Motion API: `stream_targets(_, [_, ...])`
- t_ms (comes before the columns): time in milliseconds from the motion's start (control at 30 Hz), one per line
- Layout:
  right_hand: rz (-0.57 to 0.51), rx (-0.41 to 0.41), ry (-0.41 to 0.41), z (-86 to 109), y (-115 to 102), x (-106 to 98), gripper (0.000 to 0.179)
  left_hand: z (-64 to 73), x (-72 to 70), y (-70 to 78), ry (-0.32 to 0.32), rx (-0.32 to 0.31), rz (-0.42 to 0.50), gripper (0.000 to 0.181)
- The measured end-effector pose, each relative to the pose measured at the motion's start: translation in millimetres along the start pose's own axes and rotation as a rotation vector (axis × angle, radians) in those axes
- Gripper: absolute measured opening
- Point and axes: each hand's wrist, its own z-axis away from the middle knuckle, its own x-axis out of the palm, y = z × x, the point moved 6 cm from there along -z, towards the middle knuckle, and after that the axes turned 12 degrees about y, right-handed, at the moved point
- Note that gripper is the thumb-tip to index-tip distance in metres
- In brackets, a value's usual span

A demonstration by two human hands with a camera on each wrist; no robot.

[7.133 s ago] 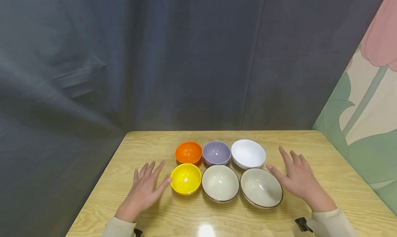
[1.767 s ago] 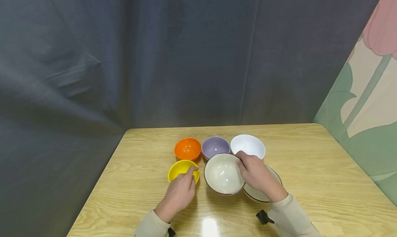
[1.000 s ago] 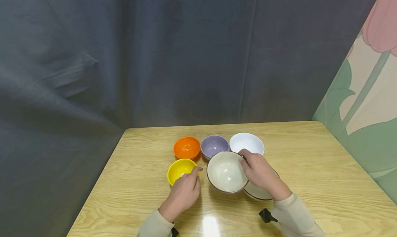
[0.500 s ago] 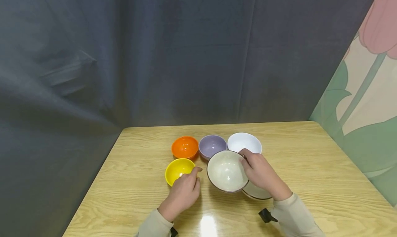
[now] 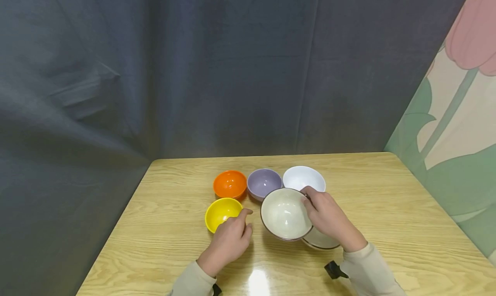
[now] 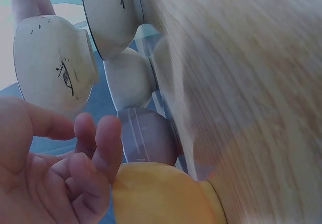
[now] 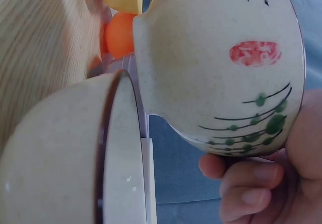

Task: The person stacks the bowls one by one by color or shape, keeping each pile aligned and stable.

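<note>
My right hand (image 5: 326, 214) pinches the right rim of a cream bowl (image 5: 286, 214) with a dark brown rim. It is lifted off the table and tilted; the right wrist view shows the red stamp and green painted sprigs on its outside. A second cream bowl (image 5: 320, 239) stands partly hidden beneath that hand. My left hand (image 5: 229, 240) hovers at the near right side of the yellow bowl (image 5: 221, 212), its fingers (image 6: 108, 143) loosely bent around nothing. In the left wrist view these fingers overlap the rim of the yellow bowl.
Behind stand an orange bowl (image 5: 230, 185), a purple bowl (image 5: 264, 183) and a white bowl (image 5: 304, 178) in a row, close together. The wooden table (image 5: 162, 227) ends at a dark curtain (image 5: 232, 72). A flower-painted wall (image 5: 461, 158) stands at the right.
Both hands have come inward from beside the bowls since the first frame. My right hand has taken the middle front cream bowl and raised it. Over the last second both hands stay nearly still.
</note>
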Motion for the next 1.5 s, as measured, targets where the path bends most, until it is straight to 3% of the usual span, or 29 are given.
stream_targets(1100, [0.011,0.024,0.022,4.0,5.0,-10.9,0.014,-2.5,6.0,3.0,-0.036,0.012,0.015,0.035])
stream_targets(1500, [-0.014,0.004,-0.021,-2.0,-2.4,1.8,0.015,5.8,-0.6,-3.3,-0.034,-0.029,0.02,0.036])
